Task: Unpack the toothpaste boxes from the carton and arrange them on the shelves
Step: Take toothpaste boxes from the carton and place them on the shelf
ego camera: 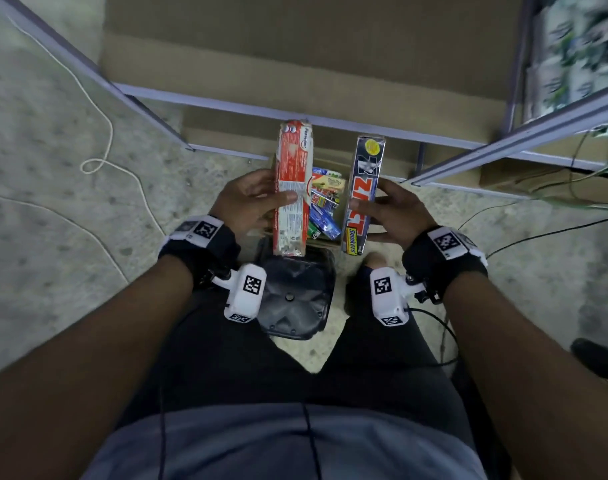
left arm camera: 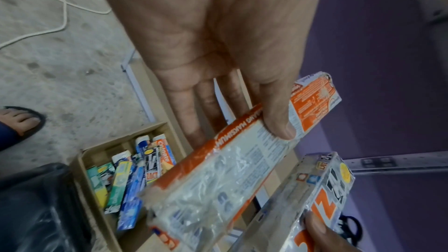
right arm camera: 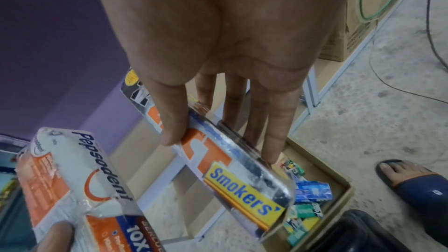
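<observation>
My left hand (ego camera: 250,202) grips a long red-and-white Pepsodent toothpaste pack (ego camera: 294,188) (left arm camera: 232,160) (right arm camera: 72,189), thumb on top and fingers underneath. My right hand (ego camera: 389,209) grips a dark Zact Smokers' toothpaste pack (ego camera: 363,195) (right arm camera: 230,164) (left arm camera: 315,194) the same way. Both packs are wrapped in clear film and held side by side above the open carton (left arm camera: 101,152) (right arm camera: 339,185). Several more toothpaste boxes (ego camera: 325,202) (left arm camera: 128,179) lie loose in the carton on the floor.
Metal shelf frames (ego camera: 295,112) with cardboard-lined shelves (ego camera: 295,64) stand just ahead. A black stool (ego camera: 295,296) sits between my knees. A white cord (ego camera: 101,133) and cables (ego camera: 538,233) lie on the concrete floor; sandalled feet (left arm camera: 21,120) (right arm camera: 412,175) flank the carton.
</observation>
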Tool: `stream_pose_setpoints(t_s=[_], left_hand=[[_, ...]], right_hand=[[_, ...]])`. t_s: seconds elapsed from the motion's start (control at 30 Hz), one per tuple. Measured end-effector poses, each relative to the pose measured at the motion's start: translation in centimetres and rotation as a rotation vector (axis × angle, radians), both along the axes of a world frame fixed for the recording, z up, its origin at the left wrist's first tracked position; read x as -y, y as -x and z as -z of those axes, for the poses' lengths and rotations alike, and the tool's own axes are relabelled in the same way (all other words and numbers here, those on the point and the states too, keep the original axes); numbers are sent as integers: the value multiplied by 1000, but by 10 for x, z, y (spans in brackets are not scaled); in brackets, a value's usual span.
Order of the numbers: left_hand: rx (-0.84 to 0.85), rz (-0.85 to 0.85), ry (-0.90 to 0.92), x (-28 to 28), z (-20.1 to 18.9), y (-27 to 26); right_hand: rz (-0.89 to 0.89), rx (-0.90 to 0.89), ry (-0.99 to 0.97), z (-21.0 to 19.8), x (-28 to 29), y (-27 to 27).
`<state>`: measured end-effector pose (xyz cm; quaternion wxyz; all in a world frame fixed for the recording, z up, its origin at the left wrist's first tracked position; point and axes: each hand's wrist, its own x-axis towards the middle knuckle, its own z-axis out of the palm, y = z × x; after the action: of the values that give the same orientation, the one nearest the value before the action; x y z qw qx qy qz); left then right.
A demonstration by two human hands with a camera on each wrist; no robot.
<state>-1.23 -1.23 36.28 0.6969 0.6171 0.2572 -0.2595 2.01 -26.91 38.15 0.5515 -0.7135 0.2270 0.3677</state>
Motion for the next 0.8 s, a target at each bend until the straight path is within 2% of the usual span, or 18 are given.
stream_pose_setpoints(t_s=[0.43,0.8], left_hand=[[356,71,-92,-20,-114,-32],[681,10,-85,-31,-230,-114]], right_hand=[[-99,319,-77,-132,1,-15],[-126,630,-163,-257,-11,-68]])
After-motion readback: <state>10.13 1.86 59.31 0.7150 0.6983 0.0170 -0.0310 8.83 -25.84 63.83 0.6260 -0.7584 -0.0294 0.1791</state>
